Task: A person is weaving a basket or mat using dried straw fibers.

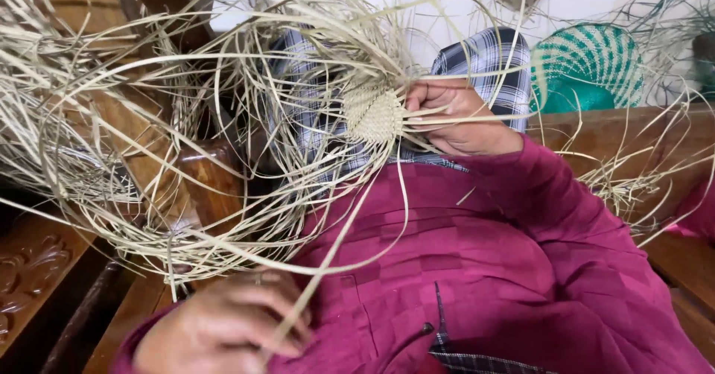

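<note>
woven disc (372,113): light, springy, frays; hold by rim | right hand (458,117): pinched on disc edge | left hand (220,329): closed around loose straw strand (328,262)

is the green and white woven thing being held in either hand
No, the green and white woven thing sits apart in the background; the right hand grips the small pale woven disc.

Magenta checker-weave long-sleeved top (477,262) over a blue-white plaid wrap (484,65).
</note>
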